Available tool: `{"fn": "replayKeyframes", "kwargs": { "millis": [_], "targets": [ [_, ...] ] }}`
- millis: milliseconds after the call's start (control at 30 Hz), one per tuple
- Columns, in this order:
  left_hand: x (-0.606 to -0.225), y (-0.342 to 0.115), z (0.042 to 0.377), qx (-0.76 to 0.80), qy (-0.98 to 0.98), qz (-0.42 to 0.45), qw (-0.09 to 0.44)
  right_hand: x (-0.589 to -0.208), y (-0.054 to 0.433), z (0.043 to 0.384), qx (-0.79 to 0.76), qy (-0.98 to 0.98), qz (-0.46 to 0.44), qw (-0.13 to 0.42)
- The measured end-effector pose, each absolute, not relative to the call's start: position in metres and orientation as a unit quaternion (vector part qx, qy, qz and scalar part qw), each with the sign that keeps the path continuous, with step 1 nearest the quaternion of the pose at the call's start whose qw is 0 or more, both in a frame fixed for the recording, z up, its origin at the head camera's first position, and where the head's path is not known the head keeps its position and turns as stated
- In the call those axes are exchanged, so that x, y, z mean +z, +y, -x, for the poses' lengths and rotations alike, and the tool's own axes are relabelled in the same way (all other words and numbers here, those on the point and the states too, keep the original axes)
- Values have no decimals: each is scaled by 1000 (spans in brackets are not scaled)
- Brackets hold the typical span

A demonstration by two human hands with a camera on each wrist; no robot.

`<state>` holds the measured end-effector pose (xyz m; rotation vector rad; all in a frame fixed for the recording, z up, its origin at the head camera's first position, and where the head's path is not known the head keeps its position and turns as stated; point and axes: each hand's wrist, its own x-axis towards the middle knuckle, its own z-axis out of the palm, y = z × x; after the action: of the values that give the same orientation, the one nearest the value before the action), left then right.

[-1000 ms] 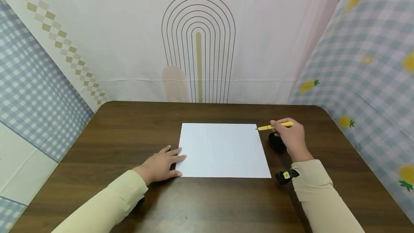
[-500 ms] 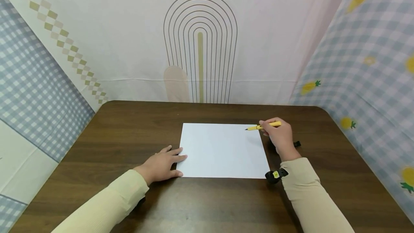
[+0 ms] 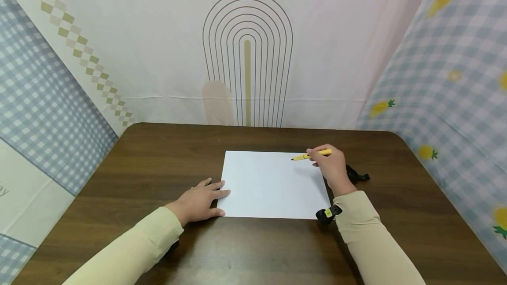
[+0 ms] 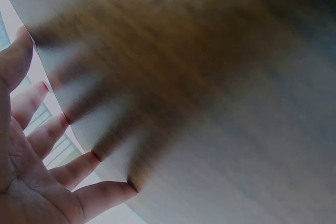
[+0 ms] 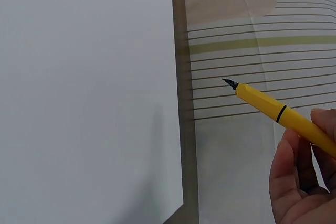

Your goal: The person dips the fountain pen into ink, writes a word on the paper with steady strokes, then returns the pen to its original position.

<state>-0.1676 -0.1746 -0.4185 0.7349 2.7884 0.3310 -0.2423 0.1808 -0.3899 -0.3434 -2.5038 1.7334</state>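
Right of centre, the right hand [image 3: 332, 166] pinches a slim black-nibbed yellow pen [image 3: 302, 157]; the spread left hand [image 3: 197, 202] should steady the rectangular white paper [image 3: 267, 186].

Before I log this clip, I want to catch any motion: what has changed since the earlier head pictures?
The right hand has moved left, carrying the yellow pen from the right edge of the white paper to over its upper right part, and uncovering the right end of a black object. Nothing was taken or released. The left hand stayed at the left edge.
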Motion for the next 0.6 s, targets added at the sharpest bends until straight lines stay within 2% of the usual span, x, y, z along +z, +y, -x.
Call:
{"fn": "replayKeyframes", "kwargs": {
  "millis": [600],
  "targets": [
    [-415,-173,167,113,954,-249,121,-396,153,252,559,-823,98,17]
  ]
}}
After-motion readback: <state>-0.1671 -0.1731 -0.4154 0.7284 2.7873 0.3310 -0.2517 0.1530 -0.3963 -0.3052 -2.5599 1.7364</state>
